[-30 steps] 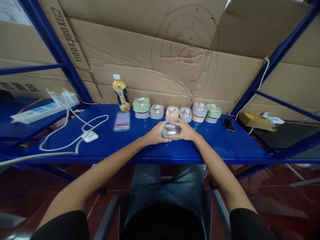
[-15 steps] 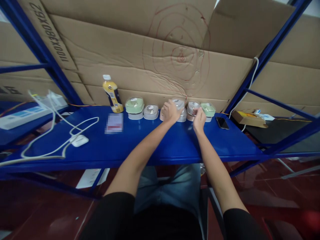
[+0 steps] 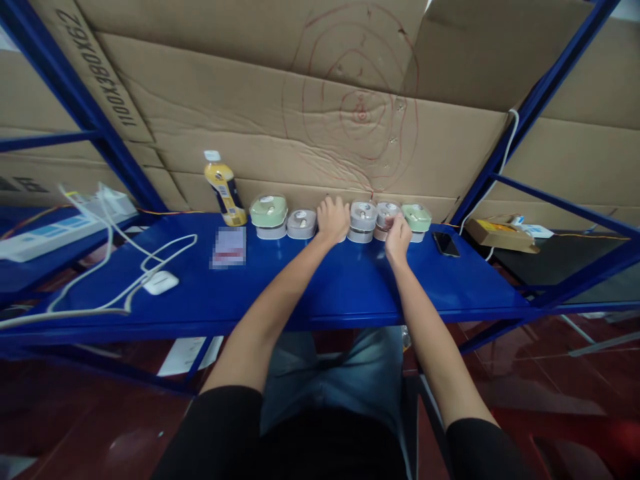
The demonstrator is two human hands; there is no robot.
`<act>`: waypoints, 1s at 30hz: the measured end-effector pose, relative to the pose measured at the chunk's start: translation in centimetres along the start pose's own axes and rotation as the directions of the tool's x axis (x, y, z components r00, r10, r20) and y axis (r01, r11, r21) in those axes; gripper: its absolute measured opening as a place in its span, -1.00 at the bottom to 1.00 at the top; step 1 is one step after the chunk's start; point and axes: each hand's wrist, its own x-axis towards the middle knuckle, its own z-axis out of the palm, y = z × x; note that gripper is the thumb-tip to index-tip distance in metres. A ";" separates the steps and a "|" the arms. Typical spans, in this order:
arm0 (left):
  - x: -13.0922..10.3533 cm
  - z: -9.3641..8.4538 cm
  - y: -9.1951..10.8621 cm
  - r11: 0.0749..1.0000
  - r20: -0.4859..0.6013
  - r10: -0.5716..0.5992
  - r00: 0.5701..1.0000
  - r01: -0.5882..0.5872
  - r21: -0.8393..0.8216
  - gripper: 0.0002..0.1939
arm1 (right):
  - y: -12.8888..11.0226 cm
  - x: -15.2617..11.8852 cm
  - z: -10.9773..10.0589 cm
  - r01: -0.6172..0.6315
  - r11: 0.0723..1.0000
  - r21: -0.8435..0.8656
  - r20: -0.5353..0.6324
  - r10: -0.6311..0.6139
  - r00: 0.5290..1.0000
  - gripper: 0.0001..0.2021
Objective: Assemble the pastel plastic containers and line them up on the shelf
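My left hand (image 3: pixel 334 221) lies over a small lidded container (image 3: pixel 341 238), its fingers bent down around the top; most of that container is hidden. Just right of it stands a stack of two grey lidded containers (image 3: pixel 363 223) with a clear top. My right hand (image 3: pixel 399 239) is closed, fingers curled, against the front right of a grey-over-pink container stack (image 3: pixel 384 215); whatever its fingers hold is hidden. A green-topped stack (image 3: pixel 417 219) sits right behind that hand. Further left are a single grey container (image 3: pixel 302 225) and another green-over-grey stack (image 3: pixel 269 213).
A yellow drink bottle (image 3: pixel 225 190) and a blurred card (image 3: pixel 229 247) are at the left. A white case (image 3: pixel 161 282) lies by a looped white cable (image 3: pixel 107 310). The phone (image 3: pixel 445 244) is at the right. Cardboard (image 3: pixel 240 100) backs the blue table (image 3: pixel 350 287).
My left hand has moved left from the grey stack onto the small container beside it, uncovering the grey stack. My right hand has stayed nearly in place.
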 end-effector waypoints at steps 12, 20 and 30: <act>-4.6 -4.7 -10.4 0.962 0.184 0.069 0.980 -0.114 0.247 -0.46 | -0.2 -0.6 0.1 0.018 1.000 -0.016 0.037 -0.017 0.999 -0.24; -12.9 -9.2 -9.7 0.951 0.225 0.205 0.952 -0.248 0.184 -0.60 | -2.7 -2.6 -0.1 0.208 0.978 -0.006 0.265 -0.199 0.943 -0.50; -10.4 -8.1 -11.7 0.862 0.377 0.416 0.827 -0.227 -0.454 0.08 | -4.3 -6.8 1.5 0.485 0.870 0.093 0.801 -0.355 0.483 -0.03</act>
